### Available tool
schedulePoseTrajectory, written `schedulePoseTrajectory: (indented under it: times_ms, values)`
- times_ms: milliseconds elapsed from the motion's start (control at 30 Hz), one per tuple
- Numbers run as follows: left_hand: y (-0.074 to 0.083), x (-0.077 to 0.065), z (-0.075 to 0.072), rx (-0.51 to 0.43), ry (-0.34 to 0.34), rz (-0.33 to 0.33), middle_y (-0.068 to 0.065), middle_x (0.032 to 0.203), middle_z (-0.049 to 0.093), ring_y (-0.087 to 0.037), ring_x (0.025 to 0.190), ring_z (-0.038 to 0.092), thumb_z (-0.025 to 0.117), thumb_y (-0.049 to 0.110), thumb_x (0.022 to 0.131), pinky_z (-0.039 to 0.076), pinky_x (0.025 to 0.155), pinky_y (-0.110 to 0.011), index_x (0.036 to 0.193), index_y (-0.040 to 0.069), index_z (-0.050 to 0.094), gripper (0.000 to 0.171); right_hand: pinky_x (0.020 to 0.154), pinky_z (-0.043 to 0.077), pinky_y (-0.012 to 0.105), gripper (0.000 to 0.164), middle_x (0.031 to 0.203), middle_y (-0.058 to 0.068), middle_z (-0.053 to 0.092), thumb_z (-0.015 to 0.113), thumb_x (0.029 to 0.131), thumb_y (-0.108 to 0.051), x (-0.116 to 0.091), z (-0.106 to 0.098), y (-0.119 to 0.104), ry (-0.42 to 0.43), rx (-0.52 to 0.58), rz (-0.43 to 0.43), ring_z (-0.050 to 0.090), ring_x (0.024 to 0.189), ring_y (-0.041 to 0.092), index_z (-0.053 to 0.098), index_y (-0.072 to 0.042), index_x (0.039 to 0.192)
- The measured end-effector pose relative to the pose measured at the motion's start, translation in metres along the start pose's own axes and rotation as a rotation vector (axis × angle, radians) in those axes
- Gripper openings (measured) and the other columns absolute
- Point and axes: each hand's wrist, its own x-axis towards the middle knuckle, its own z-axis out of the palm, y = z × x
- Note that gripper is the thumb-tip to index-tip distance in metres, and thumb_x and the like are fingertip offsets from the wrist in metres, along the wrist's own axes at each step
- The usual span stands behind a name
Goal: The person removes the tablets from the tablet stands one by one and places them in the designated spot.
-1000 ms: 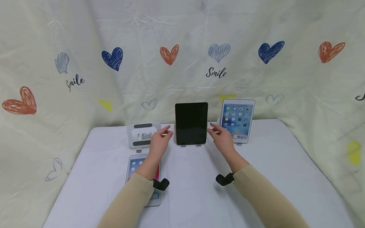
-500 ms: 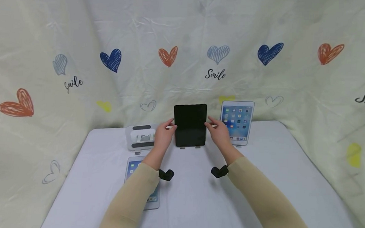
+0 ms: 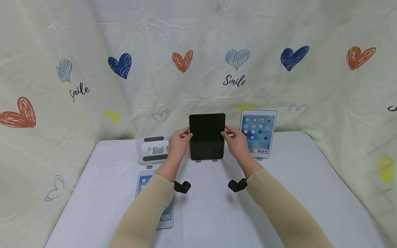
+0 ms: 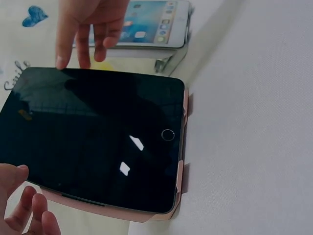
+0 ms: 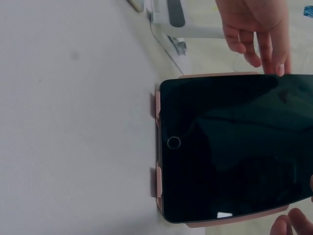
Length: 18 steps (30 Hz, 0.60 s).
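Observation:
A black tablet point(image 3: 206, 137) with a dark screen leans upright on a pink stand point(image 4: 93, 206), whose two small lips point(image 5: 159, 182) hold its bottom edge. My left hand point(image 3: 178, 145) pinches the tablet's left edge, thumb at the front and fingers at the side. On the opposite edge my right hand point(image 3: 237, 143) does the same, its thumb point(image 3: 224, 134) over the border of the screen. The fingertips behind the tablet are partly hidden.
To the right, a white tablet point(image 3: 258, 132) with a lit screen stands on another stand. A white stand point(image 3: 152, 149) with grey pads is at the left; before it a second white tablet point(image 3: 165, 224) lies flat, partly under my left forearm. A printed curtain point(image 3: 202, 31) hangs behind the table point(image 3: 207, 220).
Both hands have moved inward from beside the black tablet and now pinch its side edges. The tablet stays on its stand.

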Motion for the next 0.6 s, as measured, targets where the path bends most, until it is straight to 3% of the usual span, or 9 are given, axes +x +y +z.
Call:
schedulePoseTrajectory:
  times_ms: [267, 433, 600]
  values:
    - [-0.008, -0.002, 0.001, -0.039, 0.011, 0.040, -0.002, 0.114, 0.065, -0.020, 0.096, 0.056, 0.068, 0.025, 0.096, 0.049, 0.077, -0.033, 0.132, 0.019, 0.067, 0.037, 0.071, 0.048, 0.034, 0.047, 0.124, 0.008, 0.059, 0.062, 0.099, -0.033, 0.000, 0.001, 0.008, 0.025, 0.052, -0.032, 0.057, 0.098, 0.025, 0.053, -0.025, 0.145]
    - [-0.014, -0.002, 0.001, -0.057, 0.029, 0.081, 0.000, 0.116, 0.067, -0.019, 0.097, 0.057, 0.070, 0.026, 0.094, 0.048, 0.080, -0.033, 0.128, 0.021, 0.069, 0.034, 0.073, 0.048, 0.034, 0.043, 0.124, 0.007, 0.063, 0.062, 0.099, -0.031, -0.001, 0.002, 0.017, 0.078, 0.024, -0.094, 0.055, 0.102, 0.024, 0.057, -0.022, 0.141]
    - [-0.016, -0.004, -0.001, -0.074, 0.038, 0.107, 0.000, 0.113, 0.069, -0.021, 0.098, 0.057, 0.072, 0.025, 0.093, 0.047, 0.081, -0.033, 0.125, 0.021, 0.071, 0.032, 0.073, 0.051, 0.032, 0.043, 0.124, 0.005, 0.065, 0.063, 0.099, -0.031, -0.001, 0.004, 0.022, 0.084, 0.049, -0.090, 0.056, 0.104, 0.024, 0.058, -0.024, 0.141]
